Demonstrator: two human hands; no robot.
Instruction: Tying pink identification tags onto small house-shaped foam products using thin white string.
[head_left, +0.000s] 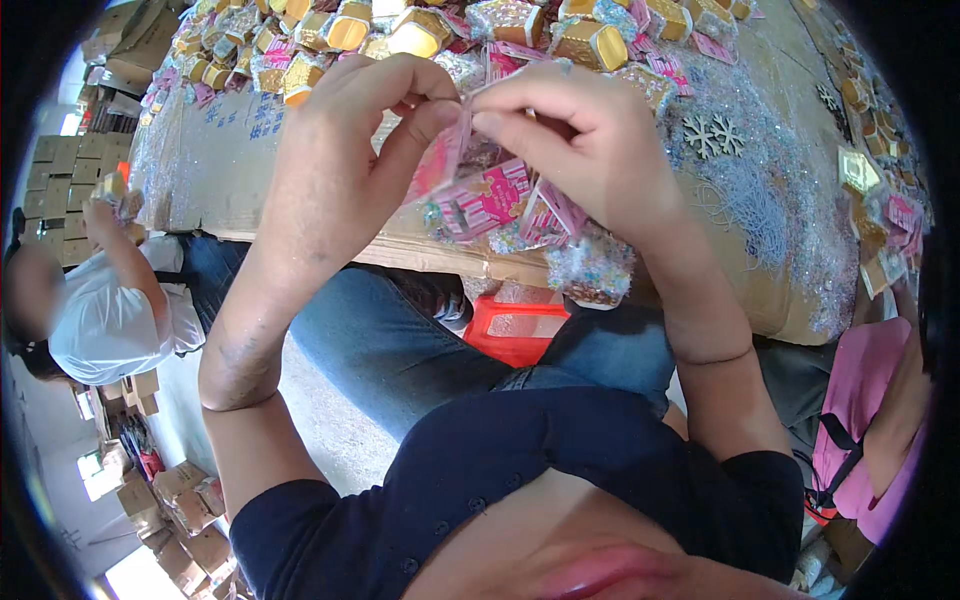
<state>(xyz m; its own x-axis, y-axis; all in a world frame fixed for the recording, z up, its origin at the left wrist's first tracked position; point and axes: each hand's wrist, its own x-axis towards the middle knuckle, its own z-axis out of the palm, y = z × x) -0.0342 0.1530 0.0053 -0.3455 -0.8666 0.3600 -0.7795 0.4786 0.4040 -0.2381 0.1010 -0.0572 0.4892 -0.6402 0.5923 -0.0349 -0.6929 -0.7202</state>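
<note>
My left hand (350, 150) and my right hand (605, 145) meet above the near edge of the cardboard-topped table. Thumb and forefinger of each are pinched together at the top of a pink card tag (438, 170); a thin string there is too fine to make out. Just below my fingers lie more pink-and-white striped tags (505, 195), among glittery ornaments. One ornament (592, 268), covered in pale sparkle, sits at the table's edge beneath my right wrist. My right fingers partly cover the tags.
Gold and glitter-trimmed ornaments (590, 42) are heaped along the far side. Wooden snowflakes (713, 136), a tangle of white string (755, 210) and loose glitter lie to the right. People sit at both sides. A red stool (515, 330) stands under the table, cartons (65, 180) at the left.
</note>
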